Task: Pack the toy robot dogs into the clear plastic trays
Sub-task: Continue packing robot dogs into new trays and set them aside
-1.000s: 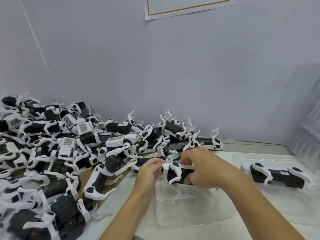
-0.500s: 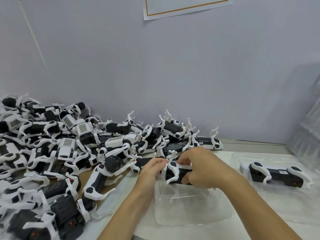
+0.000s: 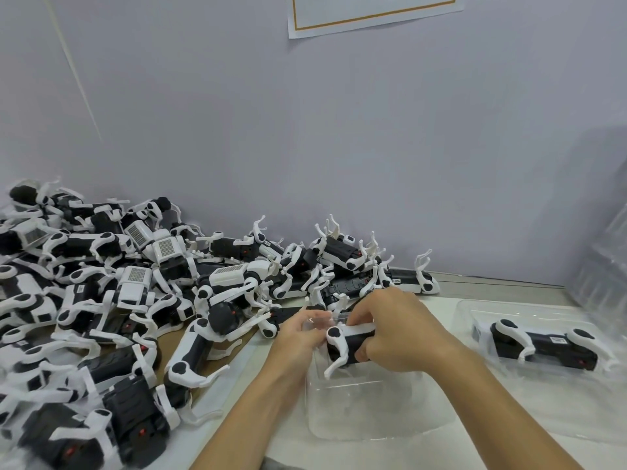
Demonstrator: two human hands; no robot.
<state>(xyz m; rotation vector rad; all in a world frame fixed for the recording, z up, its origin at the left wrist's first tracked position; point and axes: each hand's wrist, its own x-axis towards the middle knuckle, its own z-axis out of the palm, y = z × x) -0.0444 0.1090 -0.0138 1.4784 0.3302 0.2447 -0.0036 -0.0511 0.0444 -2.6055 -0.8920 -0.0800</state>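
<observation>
black-bodied with white jointed legs, the toy robot dog is grasped by the right hand around its middle while the left hand pinches its end, low over the empty clear tray at the counter's near edge. this looks like the seating step; next its legs likely need folding flat so it drops in like the packed dog in the right-hand tray.
</observation>
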